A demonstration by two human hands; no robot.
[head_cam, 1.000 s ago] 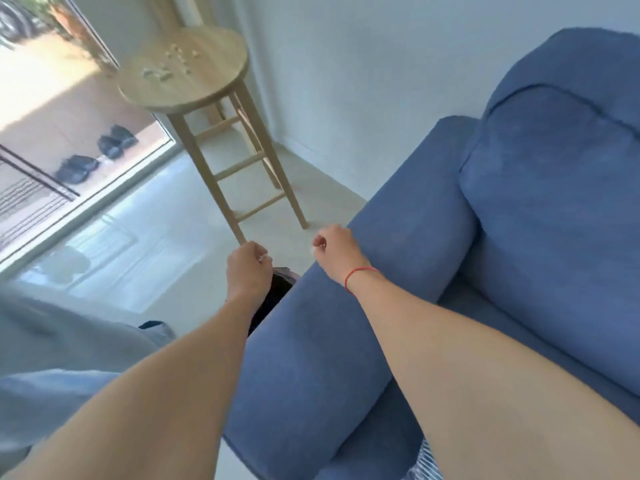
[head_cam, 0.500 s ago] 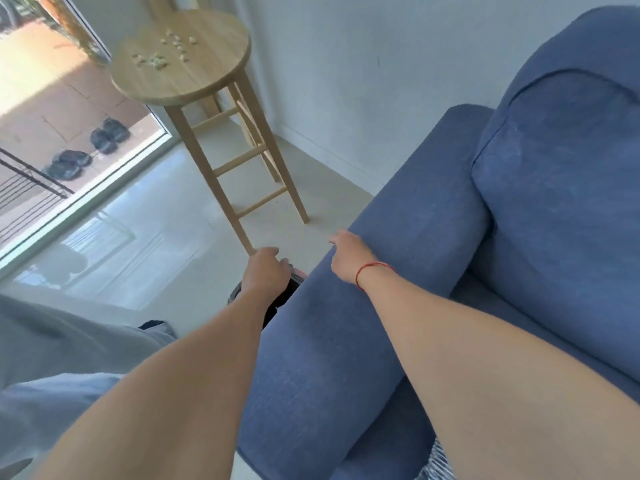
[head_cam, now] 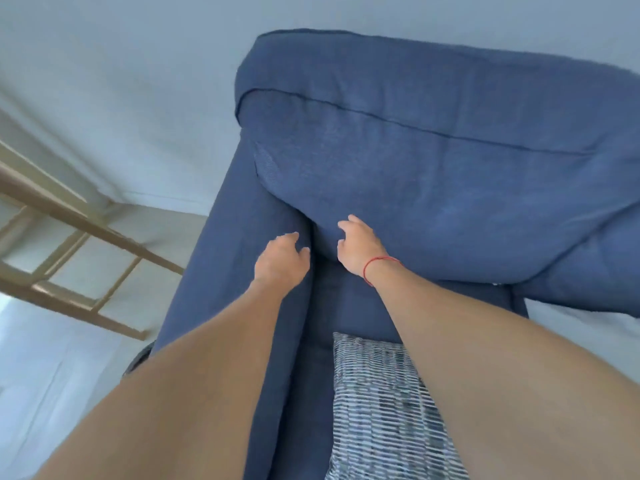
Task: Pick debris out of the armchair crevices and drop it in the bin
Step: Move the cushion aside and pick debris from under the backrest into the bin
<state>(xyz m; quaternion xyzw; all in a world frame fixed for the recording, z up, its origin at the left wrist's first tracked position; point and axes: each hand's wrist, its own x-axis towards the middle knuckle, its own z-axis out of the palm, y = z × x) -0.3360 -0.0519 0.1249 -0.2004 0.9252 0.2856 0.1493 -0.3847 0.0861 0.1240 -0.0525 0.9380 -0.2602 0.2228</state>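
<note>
Search step: probing the crevice (head_cam: 312,249) between armrest (head_cam: 221,271) and back cushion (head_cam: 450,202) with both hands. Resting the left hand (head_cam: 282,263) on the armrest's inner edge, fingers loosely curled, pinching nothing visible. Setting the right hand (head_cam: 358,251) against the cushion's near-left corner, fingers bent and slightly spread, likewise holding nothing. No debris in sight; if any, probably hidden down the gap. Probably the bin: dark rim (head_cam: 135,363) at near left, beside the armrest's front. Next, likely: prying cushion from armrest, feeling deeper, pinching any find, carrying it left to the bin.
</note>
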